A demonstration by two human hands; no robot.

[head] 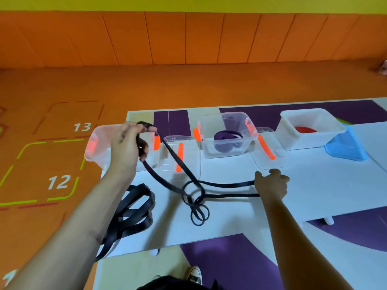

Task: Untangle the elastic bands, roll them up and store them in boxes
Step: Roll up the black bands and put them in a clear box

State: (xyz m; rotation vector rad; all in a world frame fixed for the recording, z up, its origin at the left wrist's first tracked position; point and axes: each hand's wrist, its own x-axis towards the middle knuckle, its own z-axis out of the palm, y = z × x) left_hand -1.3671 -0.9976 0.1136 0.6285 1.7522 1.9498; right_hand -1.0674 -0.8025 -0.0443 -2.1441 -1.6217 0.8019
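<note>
While the left hand (129,143) is raised above the tabletop (314,185) with its fingers curled round one end of a black band (230,195), the right hand (272,183) grips the other end low over the tabletop. The band sags between them into a knot of loops. A second band (134,208), also black, lies heaped at the left edge. Behind, a clear box (209,151) holds a purple band (225,137). A white box (303,141) holds a red band (304,129).

- Left box (97,143): half behind left hand (126,147), contents unclear.
- Thin band (228,185): ends vanish under right hand (272,184).
- Red item (304,129) in white box (303,141): mostly hidden by wall.
- Wide band (136,208): part under left forearm.
</note>
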